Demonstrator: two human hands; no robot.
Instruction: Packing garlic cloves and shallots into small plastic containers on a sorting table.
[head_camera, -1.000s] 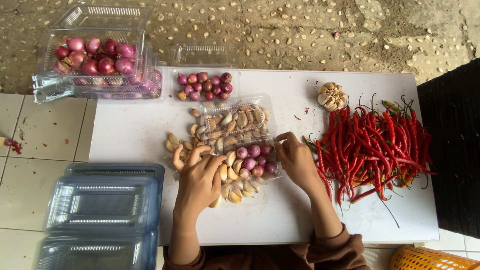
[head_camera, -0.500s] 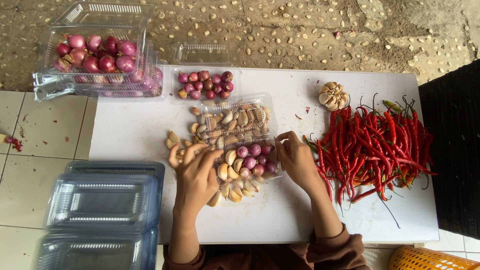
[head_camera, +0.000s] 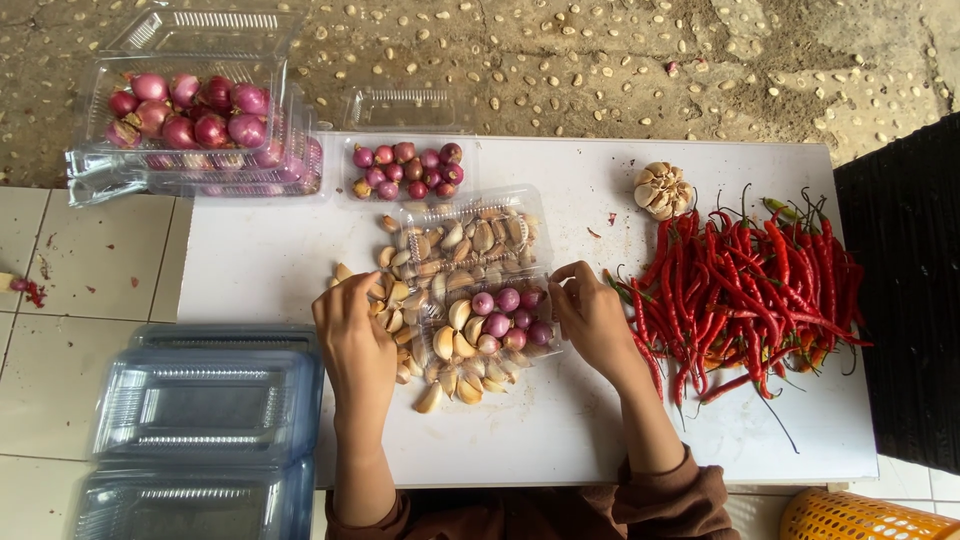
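Observation:
A clear plastic clamshell box (head_camera: 497, 322) lies on the white table (head_camera: 560, 430), holding garlic cloves and small red shallots. Its lid is folded back over a heap of loose garlic cloves (head_camera: 455, 240). My left hand (head_camera: 352, 330) rests on loose cloves at the box's left side, fingers curled on them. My right hand (head_camera: 590, 315) pinches the box's right rim.
A pile of red chillies (head_camera: 745, 285) and a garlic bulb (head_camera: 662, 189) lie to the right. A filled box of shallots (head_camera: 405, 170) and stacked shallot boxes (head_camera: 190, 120) sit at the back. Empty clear boxes (head_camera: 200, 420) are stacked at front left; an orange basket (head_camera: 860, 515) is at bottom right.
My left hand has shifted slightly left and drawn its fingers in over the loose cloves. My right hand stays at the box's right rim.

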